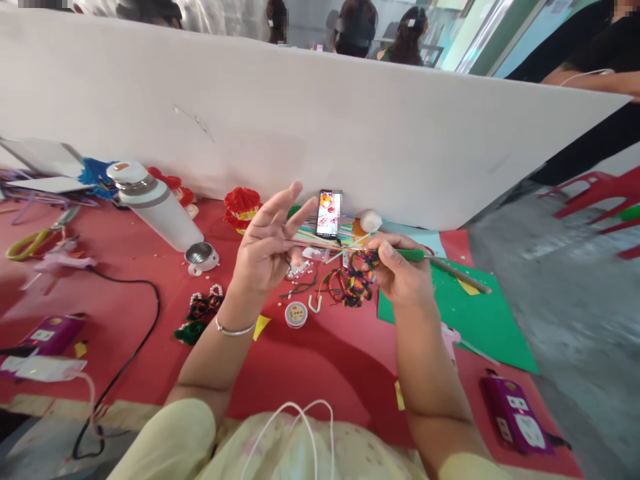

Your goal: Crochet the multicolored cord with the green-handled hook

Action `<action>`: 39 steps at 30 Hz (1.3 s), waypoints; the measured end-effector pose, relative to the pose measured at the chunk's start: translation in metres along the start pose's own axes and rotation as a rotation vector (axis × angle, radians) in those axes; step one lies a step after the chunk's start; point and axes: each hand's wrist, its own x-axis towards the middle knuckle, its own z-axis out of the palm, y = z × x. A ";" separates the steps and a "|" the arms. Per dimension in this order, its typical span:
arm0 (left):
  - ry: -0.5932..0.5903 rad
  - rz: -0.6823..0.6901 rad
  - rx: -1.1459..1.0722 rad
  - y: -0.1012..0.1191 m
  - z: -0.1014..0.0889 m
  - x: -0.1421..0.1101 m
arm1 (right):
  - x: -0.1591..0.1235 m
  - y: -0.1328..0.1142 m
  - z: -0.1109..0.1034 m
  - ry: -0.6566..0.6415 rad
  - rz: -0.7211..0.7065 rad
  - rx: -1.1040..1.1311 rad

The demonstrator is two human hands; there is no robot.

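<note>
My left hand [267, 250] is raised above the red table, fingers spread, with nothing in it that I can make out. My right hand [403, 270] is closed on a piece of dark multicoloured yarn work [359, 280], which hangs in loops from the fingertips. A green stick-like piece [413, 255] also passes through this hand and points to the right. Behind the hands a phone [328, 213] leans with its screen lit. Below them lie a small round tub [296, 314] and a bent pale green piece [315, 304].
A white bottle [160, 210], a metal-lined cup [201, 257] and scissors [37, 243] stand or lie left. Green paper [480, 320] covers the right side, near a purple power box [517, 413]. A white partition [300, 120] rises behind; a black cable [150, 287] crosses the left.
</note>
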 end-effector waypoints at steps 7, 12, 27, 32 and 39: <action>0.054 0.125 -0.151 0.019 -0.008 0.000 | 0.003 0.002 0.001 -0.014 0.046 -0.042; -1.010 -0.129 0.214 0.014 0.021 -0.018 | 0.020 -0.003 -0.002 -0.131 -0.023 -0.138; -1.363 -0.008 1.013 -0.089 0.101 -0.114 | 0.073 0.049 0.001 -0.918 0.267 -0.756; -1.348 -0.035 1.060 -0.091 0.105 -0.117 | 0.069 0.050 0.005 -0.945 0.276 -0.820; -1.183 -0.192 0.556 -0.048 0.062 -0.056 | 0.048 0.015 -0.016 -0.653 0.047 -0.630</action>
